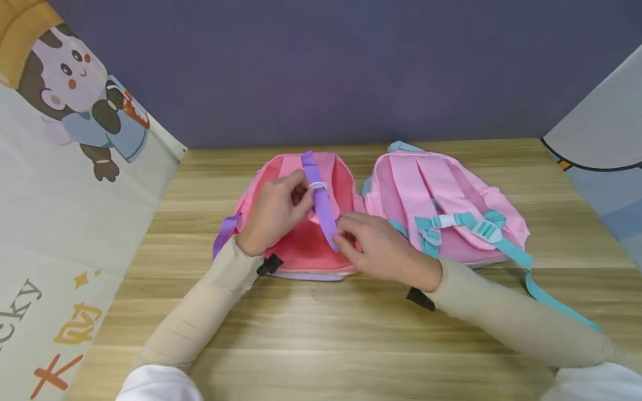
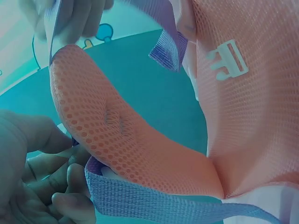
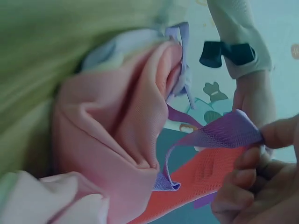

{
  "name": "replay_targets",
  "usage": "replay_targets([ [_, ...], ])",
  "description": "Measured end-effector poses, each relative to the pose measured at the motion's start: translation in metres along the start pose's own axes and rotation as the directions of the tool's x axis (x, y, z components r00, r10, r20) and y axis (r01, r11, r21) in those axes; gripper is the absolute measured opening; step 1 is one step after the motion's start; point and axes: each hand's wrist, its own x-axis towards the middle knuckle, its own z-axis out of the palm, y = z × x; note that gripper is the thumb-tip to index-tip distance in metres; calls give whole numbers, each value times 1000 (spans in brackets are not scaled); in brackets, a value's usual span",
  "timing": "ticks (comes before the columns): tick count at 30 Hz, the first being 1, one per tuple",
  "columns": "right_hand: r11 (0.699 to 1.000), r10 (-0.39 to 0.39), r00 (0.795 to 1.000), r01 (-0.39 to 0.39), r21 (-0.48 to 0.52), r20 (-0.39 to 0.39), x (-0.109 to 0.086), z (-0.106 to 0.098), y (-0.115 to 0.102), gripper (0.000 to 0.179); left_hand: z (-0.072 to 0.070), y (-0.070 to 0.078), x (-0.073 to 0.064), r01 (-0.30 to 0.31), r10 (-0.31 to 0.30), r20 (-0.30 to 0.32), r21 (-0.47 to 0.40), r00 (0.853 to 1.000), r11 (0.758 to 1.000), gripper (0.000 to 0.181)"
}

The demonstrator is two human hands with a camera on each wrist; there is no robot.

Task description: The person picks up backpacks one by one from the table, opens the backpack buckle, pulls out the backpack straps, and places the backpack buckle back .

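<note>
A coral-pink backpack [image 1: 301, 248] lies with its mesh back facing up, a purple webbing strap [image 1: 325, 214] running over its padded shoulder strap [image 2: 117, 126]. My left hand [image 1: 278, 209] pinches at the white strap buckle [image 1: 317, 185] on that webbing. My right hand [image 1: 378, 242] pinches the lower part of the purple webbing between thumb and fingers, as the right wrist view also shows. In the left wrist view a white side-release clip [image 2: 229, 60] rests against the mesh. My left fingertips are partly hidden behind the shoulder strap there.
A light-pink backpack [image 1: 396, 172] lies directly to the right, touching or nearly touching the coral one. Its teal strap [image 1: 557, 306] trails across the wooden table [image 1: 301, 345] under my right forearm. A dark wall [image 1: 351, 72] stands behind, and a printed panel [image 1: 75, 223] at left.
</note>
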Motion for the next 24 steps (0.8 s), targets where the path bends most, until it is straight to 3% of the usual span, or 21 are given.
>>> replay_targets([
  [6, 997, -63, 997, 64, -34, 52, -17, 2, -2, 18, -2, 2, 1, 11, -11, 3, 11, 1000, 1000, 10],
  [10, 995, -96, 986, 101, -25, 135, -26, 6, -1, 19, -3, 3, 0, 25, -25, 6, 6, 1000, 1000, 10],
  [20, 992, -102, 969, 117, -55, 225, -34, 12, 7, 23, 3, 0, 0, 8, -8, 20, 4, 1000, 1000, 11],
  [24, 994, -62, 963, 84, -72, 264, -36, 9, 7, 19, 6, 0, -1, 30, -31, 64, 24, 997, 999, 10],
])
